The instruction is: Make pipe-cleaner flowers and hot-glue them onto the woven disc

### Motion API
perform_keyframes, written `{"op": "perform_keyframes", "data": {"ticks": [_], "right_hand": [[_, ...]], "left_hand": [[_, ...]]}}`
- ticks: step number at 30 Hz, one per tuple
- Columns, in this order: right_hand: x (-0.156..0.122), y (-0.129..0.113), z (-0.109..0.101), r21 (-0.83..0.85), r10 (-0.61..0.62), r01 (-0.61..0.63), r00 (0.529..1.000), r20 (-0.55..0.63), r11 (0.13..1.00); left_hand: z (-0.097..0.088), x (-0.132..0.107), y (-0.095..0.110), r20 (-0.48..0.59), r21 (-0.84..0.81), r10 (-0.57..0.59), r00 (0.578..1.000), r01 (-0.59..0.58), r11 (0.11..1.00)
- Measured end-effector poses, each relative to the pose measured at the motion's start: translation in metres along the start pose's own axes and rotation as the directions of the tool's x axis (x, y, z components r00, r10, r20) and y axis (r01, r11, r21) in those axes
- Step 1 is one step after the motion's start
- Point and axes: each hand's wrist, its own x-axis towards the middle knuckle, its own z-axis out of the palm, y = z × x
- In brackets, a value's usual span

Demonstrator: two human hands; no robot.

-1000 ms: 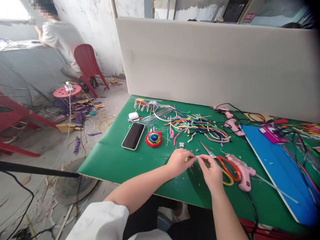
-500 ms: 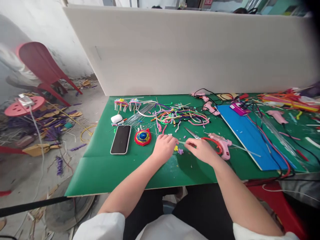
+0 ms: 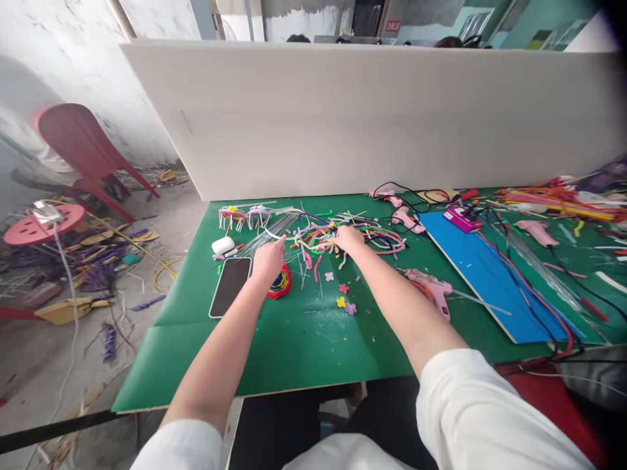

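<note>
Fingers drawn together, my left hand [image 3: 268, 264] is above the umbrella-shaped disc [image 3: 280, 284] of red, yellow and blue, partly covering it. A white pipe cleaner [image 3: 267, 231] runs beside its fingertips; what they hold is too small to make out. My right hand [image 3: 349, 239] reaches into the tangled pile of coloured pipe cleaners [image 3: 377, 236], its fingers pinched on one there. Nearer me lie small flower shapes: a white flower [image 3: 330, 277], a red flower [image 3: 343, 288], a yellow flower [image 3: 341, 302] and a purple flower [image 3: 351, 309].
A phone [image 3: 230, 287] and white earbud case [image 3: 223, 245] lie left. Two small fringed ornaments [image 3: 231, 215] stand behind. On the right are a pink glue gun [image 3: 435, 290], a blue board [image 3: 470, 274] and a purple power box [image 3: 463, 220] with cables. A white panel [image 3: 343, 124] borders the back.
My hands have parted from above the flowers, where they held a pale green strip. The left moved left toward the disc; the right moved forward into the pile. The view tilted up slightly.
</note>
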Motion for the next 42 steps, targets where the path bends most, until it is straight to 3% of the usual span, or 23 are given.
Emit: {"op": "perform_keyframes", "data": {"ticks": [5,8,13,17,21,25,27,30,33,35,37,42], "right_hand": [[0.0,0.023,0.008,0.048,0.015,-0.015,1.0,0.01,0.999],[0.0,0.025,0.013,0.1,0.023,-0.023,1.0,0.002,0.995],[0.007,0.016,0.027,0.244,0.053,-0.037,0.997,-0.06,0.969],[0.003,0.014,0.024,0.478,0.001,0.065,0.991,-0.137,0.876],[-0.027,-0.002,0.018,0.671,-0.088,0.176,0.983,-0.164,0.721],[-0.062,-0.027,0.025,0.756,-0.212,0.207,0.973,-0.092,0.621],[-0.07,-0.035,0.032,0.775,-0.199,0.211,0.974,-0.112,0.596],[-0.068,-0.038,0.04,0.789,-0.112,0.167,0.986,-0.125,0.592],[-0.066,-0.042,0.043,0.832,-0.087,0.091,0.995,-0.051,0.547],[-0.073,-0.047,0.044,0.86,-0.139,0.056,0.99,0.017,0.507],[-0.086,-0.053,0.048,0.871,-0.227,0.023,0.969,0.102,0.491],[-0.113,-0.059,0.067,0.837,-0.366,-0.02,0.894,0.26,0.546]], "left_hand": [[-0.001,-0.047,-0.008,-0.044,-0.043,-0.043,0.998,0.041,0.998],[0.0,-0.06,-0.012,-0.085,-0.084,-0.056,0.995,0.049,0.995],[0.003,-0.064,-0.014,-0.163,-0.092,0.013,0.986,-0.028,0.995],[0.002,-0.065,-0.012,-0.186,-0.135,0.019,0.982,-0.045,0.99],[-0.005,-0.064,-0.012,-0.23,-0.323,-0.074,0.97,-0.004,0.946],[-0.01,-0.062,-0.013,-0.21,-0.49,-0.136,0.968,0.016,0.872],[-0.011,-0.061,-0.016,-0.195,-0.494,-0.137,0.971,0.024,0.869],[-0.01,-0.06,-0.024,-0.127,-0.368,-0.11,0.986,0.056,0.928],[-0.009,-0.059,-0.033,-0.032,-0.271,-0.055,0.998,0.044,0.961],[-0.009,-0.058,-0.036,-0.018,-0.271,-0.043,0.999,0.036,0.962],[-0.01,-0.058,-0.037,-0.043,-0.276,-0.069,0.997,0.054,0.96],[-0.012,-0.058,-0.034,-0.06,-0.347,-0.091,0.994,0.064,0.936]]}}
